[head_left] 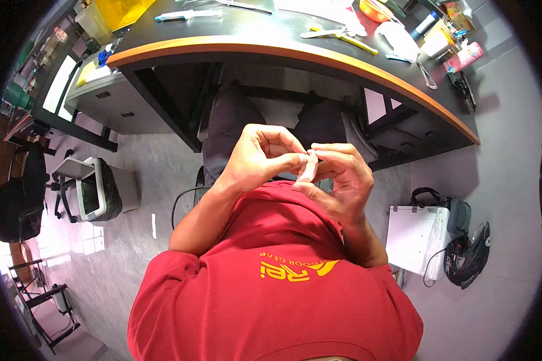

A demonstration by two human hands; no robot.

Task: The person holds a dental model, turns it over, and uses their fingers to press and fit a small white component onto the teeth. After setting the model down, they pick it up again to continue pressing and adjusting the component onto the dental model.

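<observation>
In front of my red shirt, a small, pale, narrow piece (308, 168) is held between my two hands, below the table edge. It looks soft and whitish, but its kind is not clear. My left hand (264, 155) pinches its upper end between thumb and index finger, with the other fingers curled. My right hand (345, 180) closes on the same piece from the other side, thumb low and fingertips near the top. The fingertips of both hands nearly meet there and partly cover the piece.
Ahead is a dark table (265, 33) with a wooden edge, bearing yellow-handled scissors (346, 38), a blue-and-white tool (186, 15), an orange bowl (374, 11) and a pink bottle (464, 58). A white bin (91, 189) stands left; a black helmet (468, 256) lies right.
</observation>
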